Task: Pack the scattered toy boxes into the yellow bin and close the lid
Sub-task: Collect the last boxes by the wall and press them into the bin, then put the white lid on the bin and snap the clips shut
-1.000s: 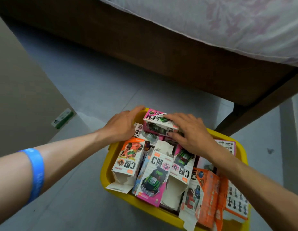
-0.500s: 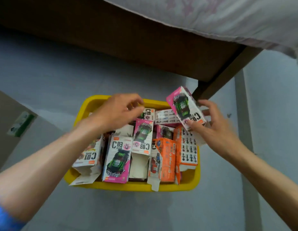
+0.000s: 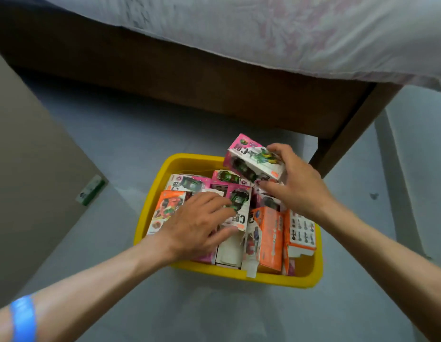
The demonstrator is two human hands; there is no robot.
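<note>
Yellow bin (image 3: pixel 150 213), pink and orange toy boxes (image 3: pixel 266 233), blue wristband (image 3: pixel 23 319), pale pink-patterned bedsheet (image 3: pixel 301 33), grey floor (image 3: pixel 120 139)

Yellow bin (image 3: pixel 150 208) open on the grey floor, no lid on it, packed with pink, orange and white toy boxes (image 3: pixel 268 233) standing on end, several flaps open, one pink toy box (image 3: pixel 251 160) tilted above the far right corner
</note>
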